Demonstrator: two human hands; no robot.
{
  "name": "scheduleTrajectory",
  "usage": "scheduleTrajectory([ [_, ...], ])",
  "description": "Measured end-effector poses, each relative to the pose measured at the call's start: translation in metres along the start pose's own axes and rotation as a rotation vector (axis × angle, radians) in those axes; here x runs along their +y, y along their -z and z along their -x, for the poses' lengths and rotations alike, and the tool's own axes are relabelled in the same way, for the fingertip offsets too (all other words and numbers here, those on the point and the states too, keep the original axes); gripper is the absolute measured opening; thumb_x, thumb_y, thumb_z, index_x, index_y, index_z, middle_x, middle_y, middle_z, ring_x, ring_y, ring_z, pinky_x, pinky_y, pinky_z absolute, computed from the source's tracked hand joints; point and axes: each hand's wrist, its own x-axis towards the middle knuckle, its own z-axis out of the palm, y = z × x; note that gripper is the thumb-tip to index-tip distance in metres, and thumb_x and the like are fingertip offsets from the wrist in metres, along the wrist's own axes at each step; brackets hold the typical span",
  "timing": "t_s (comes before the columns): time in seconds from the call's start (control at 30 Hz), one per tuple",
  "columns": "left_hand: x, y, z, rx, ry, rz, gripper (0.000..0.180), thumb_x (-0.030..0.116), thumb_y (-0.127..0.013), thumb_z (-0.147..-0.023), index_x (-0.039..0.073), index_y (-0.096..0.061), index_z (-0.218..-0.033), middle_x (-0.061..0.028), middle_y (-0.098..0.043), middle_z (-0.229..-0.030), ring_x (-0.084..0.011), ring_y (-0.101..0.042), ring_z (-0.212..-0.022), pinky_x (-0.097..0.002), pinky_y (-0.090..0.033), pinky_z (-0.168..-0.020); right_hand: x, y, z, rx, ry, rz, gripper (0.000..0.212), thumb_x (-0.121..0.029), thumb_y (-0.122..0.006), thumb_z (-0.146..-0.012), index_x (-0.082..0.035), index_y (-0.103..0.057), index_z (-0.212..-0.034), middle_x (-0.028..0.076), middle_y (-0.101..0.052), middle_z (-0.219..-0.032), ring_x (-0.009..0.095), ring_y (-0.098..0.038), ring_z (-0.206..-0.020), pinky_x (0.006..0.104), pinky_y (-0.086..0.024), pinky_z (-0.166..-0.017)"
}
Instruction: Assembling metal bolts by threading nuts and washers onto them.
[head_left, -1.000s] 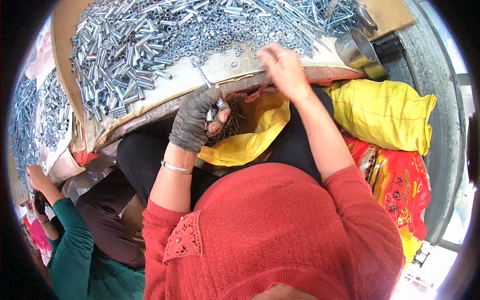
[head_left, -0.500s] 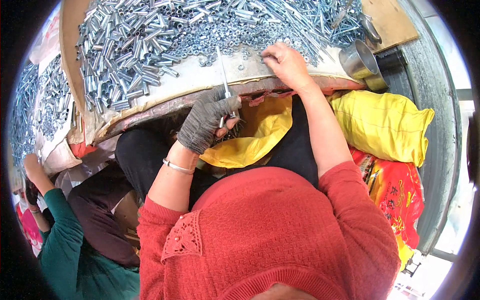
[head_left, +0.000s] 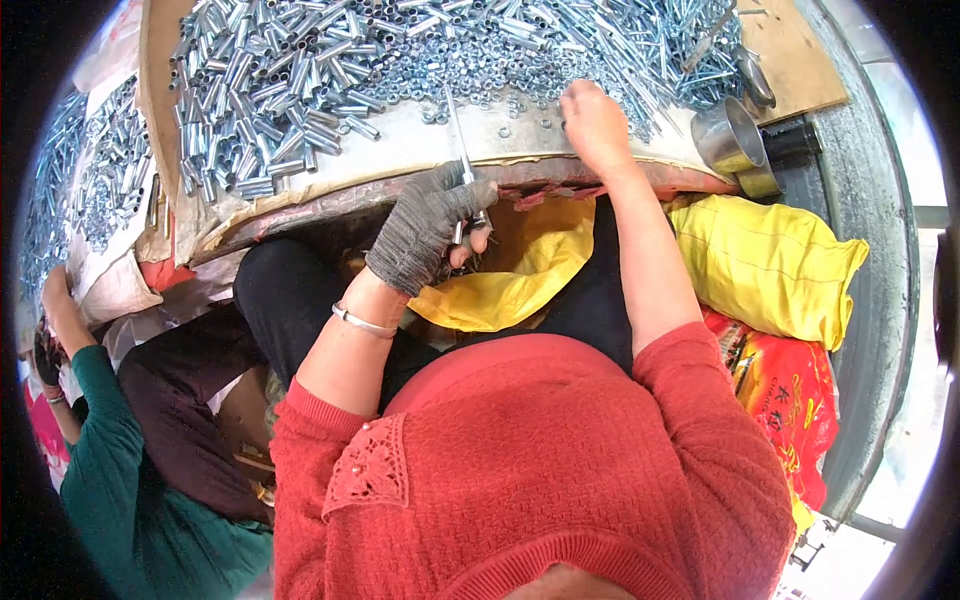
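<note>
My gloved left grip (head_left: 428, 222) curls round a metal rod (head_left: 459, 132) jutting over the near edge of the table (head_left: 405, 145); whether my bent right grip (head_left: 598, 128) holds anything beside the nuts (head_left: 470, 82), I cannot tell; tubes (head_left: 265, 75) crowd the left edge, a steel cup (head_left: 722, 138) the near right corner

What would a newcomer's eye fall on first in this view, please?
Shiny metal tubes and nuts, heaped across the top of the view, would probably catch the eye first. Below them, near the middle, the gray-gloved left hand holds a slim metal rod. A bright yellow sack stands out at the right.
</note>
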Motion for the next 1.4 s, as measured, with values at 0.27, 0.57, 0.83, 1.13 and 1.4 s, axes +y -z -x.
scheduleTrajectory([
  [0.27,-0.001,-0.002,-0.004,-0.008,-0.003,-0.069,0.022,0.025,-0.061,-0.086,0.004,-0.055,-0.082,-0.0033,-0.054,-0.052,-0.0082,-0.042,-0.033,-0.0211,-0.030,-0.032,0.020,0.008,0.013,-0.189,-0.226,-0.534,0.013,-0.012,-0.056,-0.086,0.000,-0.060,-0.088,0.008,-0.060,-0.067,0.016,-0.058,-0.053,0.0299,-0.046,-0.053],
  [0.57,-0.002,-0.005,-0.003,-0.079,0.026,-0.287,0.020,0.022,-0.061,-0.085,0.005,-0.058,-0.076,-0.0009,-0.052,-0.052,-0.0064,-0.042,-0.036,-0.0210,-0.030,-0.034,-0.020,0.041,0.011,-0.385,-0.129,-0.079,0.023,-0.022,-0.057,-0.085,0.001,-0.054,-0.087,0.023,-0.062,-0.083,0.042,-0.059,-0.083,0.0476,-0.045,-0.075],
  [0.83,-0.008,-0.011,-0.006,-0.008,-0.189,-1.153,0.027,0.030,-0.061,-0.077,0.004,-0.063,-0.082,-0.0208,-0.061,-0.072,-0.0377,-0.061,-0.074,-0.0463,-0.047,-0.069,-0.019,0.072,0.031,-0.402,-0.346,-1.169,0.014,-0.014,-0.061,-0.087,-0.002,-0.056,-0.084,0.003,-0.059,-0.067,0.011,-0.057,-0.053,0.0236,-0.047,-0.047],
  [1.13,-0.018,-0.017,-0.004,-0.063,-0.268,-1.381,0.023,0.029,-0.059,-0.081,0.008,-0.059,-0.090,-0.0173,-0.063,-0.074,-0.0368,-0.061,-0.071,-0.0466,-0.046,-0.063,-0.010,0.085,0.045,-0.543,-0.361,-1.539,0.016,-0.016,-0.067,-0.083,-0.001,-0.061,-0.087,0.003,-0.058,-0.066,0.009,-0.055,-0.049,0.0209,-0.044,-0.042],
  [1.4,-0.021,-0.010,-0.007,0.081,-0.432,-1.180,0.027,0.032,-0.061,-0.081,0.006,-0.062,-0.088,-0.0177,-0.063,-0.075,-0.0354,-0.062,-0.071,-0.0441,-0.047,-0.062,-0.017,0.051,0.013,-0.400,-0.353,-1.665,0.035,-0.027,-0.058,-0.090,0.005,-0.060,-0.102,0.007,-0.062,-0.075,0.013,-0.058,-0.054,0.0220,-0.048,-0.046],
])
